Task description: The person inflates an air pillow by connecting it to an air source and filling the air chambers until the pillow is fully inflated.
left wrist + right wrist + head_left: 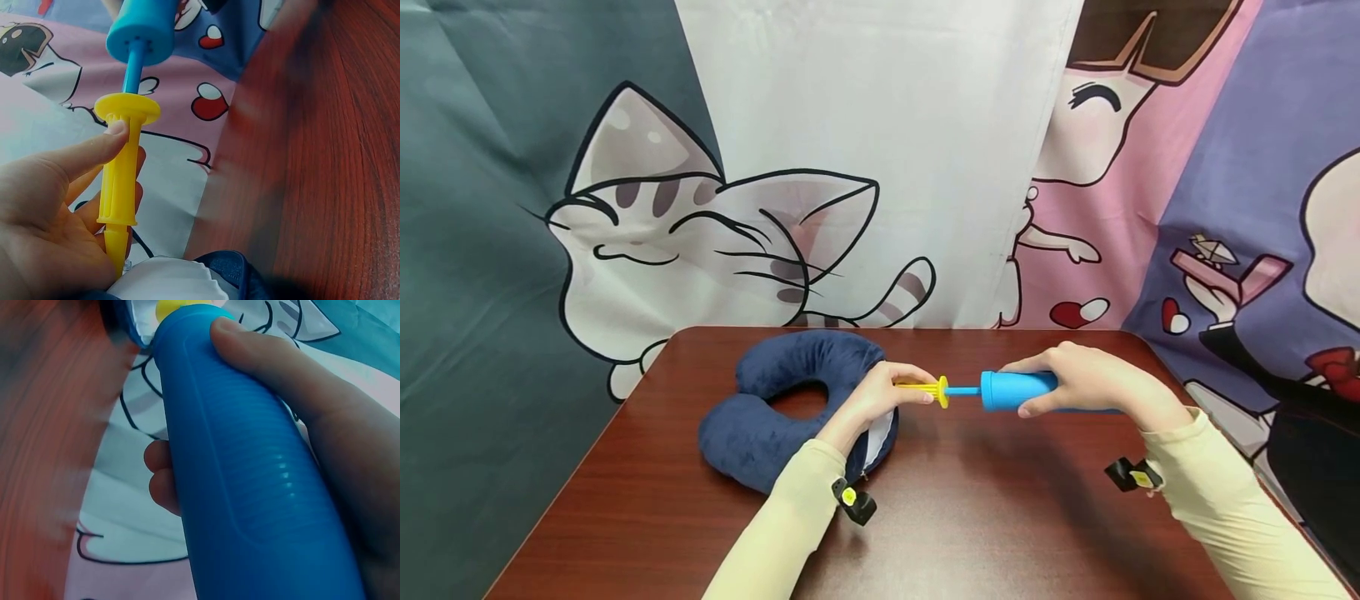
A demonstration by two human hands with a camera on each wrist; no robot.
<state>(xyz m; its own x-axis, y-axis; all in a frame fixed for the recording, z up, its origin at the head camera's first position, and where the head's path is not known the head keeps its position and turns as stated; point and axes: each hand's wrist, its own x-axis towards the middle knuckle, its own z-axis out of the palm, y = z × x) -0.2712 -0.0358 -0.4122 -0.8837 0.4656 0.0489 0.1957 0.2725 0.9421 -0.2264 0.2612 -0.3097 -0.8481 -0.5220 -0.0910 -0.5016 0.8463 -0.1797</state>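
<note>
Between my hands is a hand air pump (1018,391) with a blue barrel, a thin blue rod and a yellow nozzle (120,169). My left hand (887,392) holds the nozzle, thumb in front and fingers behind it. My right hand (1086,387) grips the ribbed blue barrel (250,456), the thumb near its rim. A stretch of rod shows between barrel and nozzle flange. Left of the pump lies a navy U-shaped neck pillow (760,437), its white inner part (169,279) showing at an opening. Whether the nozzle tip enters it, I cannot tell.
Everything is above a dark red-brown wooden table (985,525). Behind its far edge hangs a printed cloth (880,100) with a cartoon cat and figures. A small black camera (853,502) is worn on the left wrist, another black camera (1133,474) on the right.
</note>
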